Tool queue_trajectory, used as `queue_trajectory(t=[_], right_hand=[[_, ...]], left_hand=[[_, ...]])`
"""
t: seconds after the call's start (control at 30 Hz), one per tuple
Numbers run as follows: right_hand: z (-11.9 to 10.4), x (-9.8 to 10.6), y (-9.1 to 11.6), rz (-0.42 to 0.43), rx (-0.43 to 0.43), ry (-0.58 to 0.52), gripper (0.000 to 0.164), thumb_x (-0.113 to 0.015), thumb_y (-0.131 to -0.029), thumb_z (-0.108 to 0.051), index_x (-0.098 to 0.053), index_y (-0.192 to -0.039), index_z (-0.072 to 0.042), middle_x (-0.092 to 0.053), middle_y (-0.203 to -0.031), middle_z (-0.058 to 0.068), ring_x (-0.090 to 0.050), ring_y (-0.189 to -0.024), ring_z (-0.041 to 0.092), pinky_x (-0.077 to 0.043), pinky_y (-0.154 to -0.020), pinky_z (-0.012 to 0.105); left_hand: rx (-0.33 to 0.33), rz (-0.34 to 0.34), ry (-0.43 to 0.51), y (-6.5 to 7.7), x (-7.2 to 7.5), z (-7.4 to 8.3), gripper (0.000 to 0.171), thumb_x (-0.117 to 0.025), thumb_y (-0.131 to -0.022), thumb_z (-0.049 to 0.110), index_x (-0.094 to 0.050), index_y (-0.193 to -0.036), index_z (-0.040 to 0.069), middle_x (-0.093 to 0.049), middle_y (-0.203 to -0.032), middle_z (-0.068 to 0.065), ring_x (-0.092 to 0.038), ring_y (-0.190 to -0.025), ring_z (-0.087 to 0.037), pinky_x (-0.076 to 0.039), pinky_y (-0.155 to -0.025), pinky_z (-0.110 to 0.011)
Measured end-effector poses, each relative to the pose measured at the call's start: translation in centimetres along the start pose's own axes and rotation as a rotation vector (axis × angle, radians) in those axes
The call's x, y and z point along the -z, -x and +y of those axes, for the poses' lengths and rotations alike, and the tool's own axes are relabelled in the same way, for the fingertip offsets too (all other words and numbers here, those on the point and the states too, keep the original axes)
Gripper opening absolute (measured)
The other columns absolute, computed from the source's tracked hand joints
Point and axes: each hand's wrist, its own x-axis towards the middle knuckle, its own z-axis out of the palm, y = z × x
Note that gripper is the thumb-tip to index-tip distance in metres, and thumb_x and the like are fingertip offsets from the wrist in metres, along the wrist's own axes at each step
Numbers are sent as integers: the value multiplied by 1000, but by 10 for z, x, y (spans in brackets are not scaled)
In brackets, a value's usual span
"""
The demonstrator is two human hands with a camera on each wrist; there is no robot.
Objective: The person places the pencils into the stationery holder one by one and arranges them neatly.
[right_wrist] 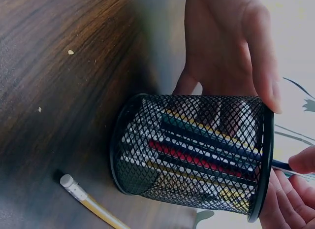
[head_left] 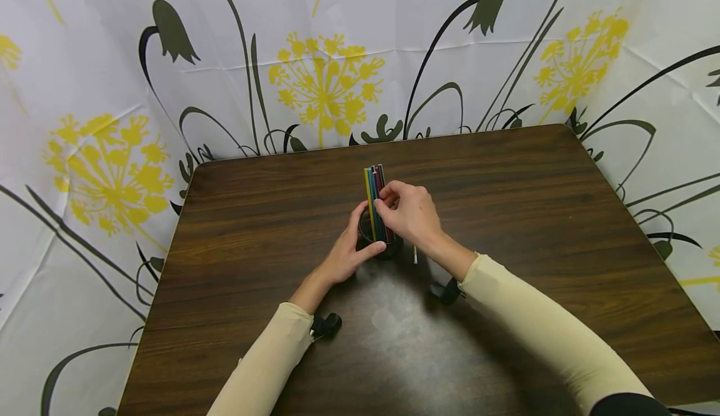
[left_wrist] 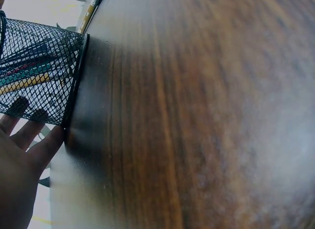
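Observation:
A black wire-mesh pencil cup [right_wrist: 216,155] stands on the table, several colored pencils [head_left: 370,197] upright inside it. My left hand [head_left: 344,253] grips the cup from the left side, its thumb at the rim; in the left wrist view, that hand's fingers [left_wrist: 47,145] lie against the mesh near the base. Over the cup's right side, my right hand [head_left: 413,215] pinches at the pencils between thumb and fingers. The right wrist view shows a dark pencil [right_wrist: 281,165] at that thumb's tip; how many it pinches is hidden.
A yellow pencil with a white eraser [right_wrist: 93,207] lies on the dark wooden table [head_left: 270,216], just right of the cup. Small pale crumbs [right_wrist: 71,52] dot the tabletop. Behind the table's back edge hangs a flower-patterned cloth [head_left: 349,29].

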Motion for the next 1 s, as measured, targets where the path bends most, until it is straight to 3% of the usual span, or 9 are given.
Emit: queue_trajectory(t=[0.47,1.0], right_hand=[[0,-2,-5,11,-15,55,11,-71,-88,-23,-71,-85,-12,-68,-73,-4,-60,-59,7,-49,-53,27],[-2,-2,-6,19,-23,91,13,-71,-88,-25,-70,-81,-14,-67,-71,-5,-59,-57,7,-48,-51,26]], left_hand=[[-17,-2,9,0,0,-1,83,-65,-94,35,-9,-155,34,-37,-148,-9,-46,-127,-28,-36,-105,-50],[8,-1,11,-1,0,2,82,-64,-95,28,-9,-154,37,-38,-147,-8,-46,-127,-27,-34,-107,-48]])
